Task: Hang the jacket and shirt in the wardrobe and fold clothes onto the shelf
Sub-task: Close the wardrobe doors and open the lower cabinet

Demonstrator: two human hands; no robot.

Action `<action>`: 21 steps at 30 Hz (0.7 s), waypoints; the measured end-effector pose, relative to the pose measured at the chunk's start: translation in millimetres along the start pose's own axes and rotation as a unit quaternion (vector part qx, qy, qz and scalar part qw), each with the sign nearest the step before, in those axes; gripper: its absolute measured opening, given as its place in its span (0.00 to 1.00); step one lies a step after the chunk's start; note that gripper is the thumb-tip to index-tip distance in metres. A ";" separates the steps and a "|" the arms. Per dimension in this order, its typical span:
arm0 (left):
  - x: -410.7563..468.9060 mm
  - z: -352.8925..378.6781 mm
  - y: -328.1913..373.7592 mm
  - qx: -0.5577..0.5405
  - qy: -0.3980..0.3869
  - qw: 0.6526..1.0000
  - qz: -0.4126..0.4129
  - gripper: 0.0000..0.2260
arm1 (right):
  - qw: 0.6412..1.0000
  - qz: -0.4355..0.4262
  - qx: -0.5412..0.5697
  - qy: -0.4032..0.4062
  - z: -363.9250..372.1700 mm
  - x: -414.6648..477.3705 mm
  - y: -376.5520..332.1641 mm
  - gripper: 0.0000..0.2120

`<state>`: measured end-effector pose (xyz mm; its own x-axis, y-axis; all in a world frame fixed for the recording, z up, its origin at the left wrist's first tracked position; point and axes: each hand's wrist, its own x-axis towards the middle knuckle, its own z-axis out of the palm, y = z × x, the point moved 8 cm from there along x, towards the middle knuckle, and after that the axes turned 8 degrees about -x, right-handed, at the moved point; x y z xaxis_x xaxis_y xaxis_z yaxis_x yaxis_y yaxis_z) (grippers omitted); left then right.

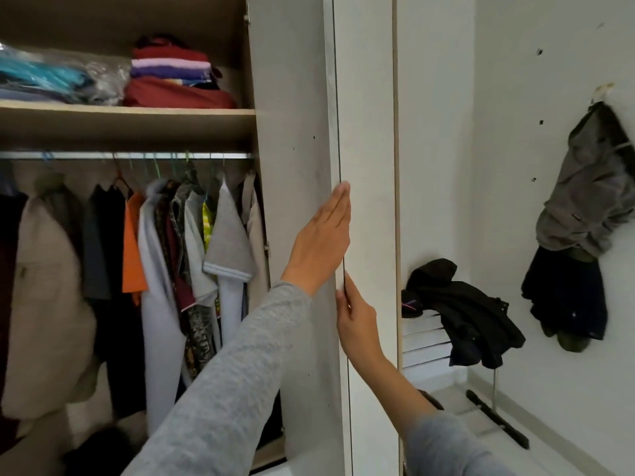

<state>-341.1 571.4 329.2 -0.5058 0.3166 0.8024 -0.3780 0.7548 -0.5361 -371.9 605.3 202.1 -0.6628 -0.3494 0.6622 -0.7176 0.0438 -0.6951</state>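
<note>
The wardrobe door (292, 115) stands open, edge-on in the middle of the view. My left hand (323, 235) presses flat on its inner face near the edge, fingers straight. Just below, my right hand (357, 321) grips the door's edge (332, 97), thumb along it. Left of the door, several garments (165, 255) hang on the rail (103, 155). Above the rail a shelf (137, 111) carries folded clothes (171, 80). A black jacket (467, 314) lies over a rack at the right.
A grey jacket (591, 187) with dark clothes under it hangs from a hook on the right wall. The white slatted rack (426, 341) stands in the corner. A dark bar (498, 419) lies on the floor there. Bagged clothes (51, 77) fill the shelf's left end.
</note>
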 end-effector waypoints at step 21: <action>-152.1 -46.6 -187.8 0.086 -0.066 0.987 -0.117 0.24 | 0.954 -0.246 0.039 -0.165 209.6 -43.9 -116.7 0.28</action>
<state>-157.0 408.3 320.1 -0.4818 0.0600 0.8743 -0.6158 0.6867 -0.3864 -214.3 419.4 195.5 -0.1376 -0.5852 0.7992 -0.8977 -0.2674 -0.3503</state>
